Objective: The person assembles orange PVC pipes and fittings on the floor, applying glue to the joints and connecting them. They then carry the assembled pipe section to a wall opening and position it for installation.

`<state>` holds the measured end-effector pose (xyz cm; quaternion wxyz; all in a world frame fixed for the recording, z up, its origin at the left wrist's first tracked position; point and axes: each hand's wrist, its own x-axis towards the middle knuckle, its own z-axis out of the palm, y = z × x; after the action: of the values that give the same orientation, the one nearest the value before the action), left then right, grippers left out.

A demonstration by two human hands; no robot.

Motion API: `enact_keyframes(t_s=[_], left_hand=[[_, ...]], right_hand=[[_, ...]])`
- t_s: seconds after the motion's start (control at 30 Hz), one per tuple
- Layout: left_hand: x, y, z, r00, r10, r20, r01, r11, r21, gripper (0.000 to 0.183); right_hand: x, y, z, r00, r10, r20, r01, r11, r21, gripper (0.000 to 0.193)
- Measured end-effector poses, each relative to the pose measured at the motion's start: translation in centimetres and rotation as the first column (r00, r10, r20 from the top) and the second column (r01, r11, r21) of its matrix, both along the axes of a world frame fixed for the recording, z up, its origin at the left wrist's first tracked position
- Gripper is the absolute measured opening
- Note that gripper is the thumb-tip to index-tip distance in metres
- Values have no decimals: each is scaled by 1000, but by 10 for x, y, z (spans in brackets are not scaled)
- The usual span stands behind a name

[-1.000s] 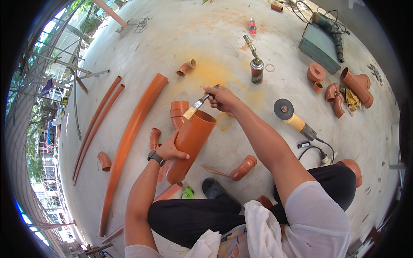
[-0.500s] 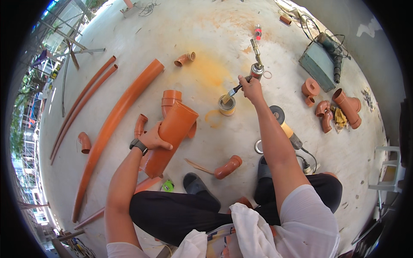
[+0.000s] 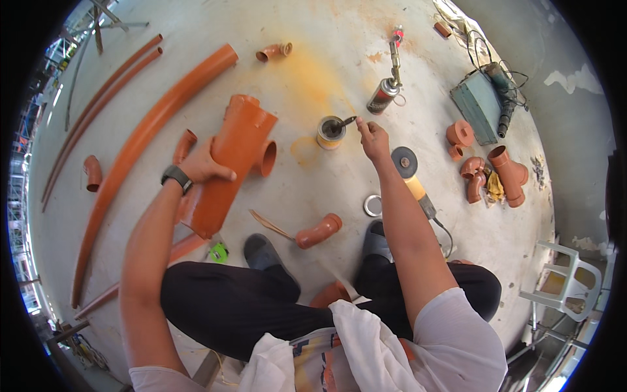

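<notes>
My left hand (image 3: 202,163) grips a wide orange plastic pipe (image 3: 238,152), thumb across its front and the other fingers hidden. The pipe is tilted, and another orange pipe fitting (image 3: 266,159) shows behind it. Ahead of me stands a small open can (image 3: 330,140) with a paintbrush (image 3: 343,123) leaning in it, bristles down inside. Just right of the brush's handle end is my right hand (image 3: 373,138), its fingers loosely bent and seemingly off the handle. Beyond it stands a gas torch (image 3: 385,91) on its canister.
An angle grinder (image 3: 416,183) lies right of the can, near a metal ring-shaped lid (image 3: 373,206). Several orange fittings and a grey-green box (image 3: 480,108) are farther right. Long orange pipes (image 3: 157,150) lie at left. A loose elbow (image 3: 319,231) and a green tape measure (image 3: 219,253) are near my feet.
The paintbrush has gone from my right hand to leaning in the can. My right hand appears to have let go. The pipe is still in my left hand; the whole view has shifted.
</notes>
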<state>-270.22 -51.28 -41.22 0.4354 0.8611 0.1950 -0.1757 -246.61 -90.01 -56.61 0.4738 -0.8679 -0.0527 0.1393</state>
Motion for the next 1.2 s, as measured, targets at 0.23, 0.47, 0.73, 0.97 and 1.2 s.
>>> enact_keyframes(t_s=[0.23, 0.47, 0.73, 0.97, 1.2], left_hand=[[15, -13, 10, 965, 258, 57, -247, 957, -153, 94], [9, -16, 20, 938, 343, 59, -325, 924, -202, 87], [6, -8, 11, 932, 357, 56, -341, 920, -191, 86], [8, -6, 8, 925, 376, 56, -361, 914, -184, 92], [10, -3, 3, 922, 381, 60, -370, 918, -141, 93]], right_hand=[[-72, -40, -3, 747, 315, -586, -660, 247, -709, 70], [-106, -43, -24, 866, 112, -488, -489, 397, -777, 88], [-119, -35, -5, 856, 113, -505, -512, 315, -799, 89], [-126, -44, -22, 878, 176, -446, -479, 362, -800, 90], [-70, 6, 14, 672, 609, -422, -723, 414, -553, 78]])
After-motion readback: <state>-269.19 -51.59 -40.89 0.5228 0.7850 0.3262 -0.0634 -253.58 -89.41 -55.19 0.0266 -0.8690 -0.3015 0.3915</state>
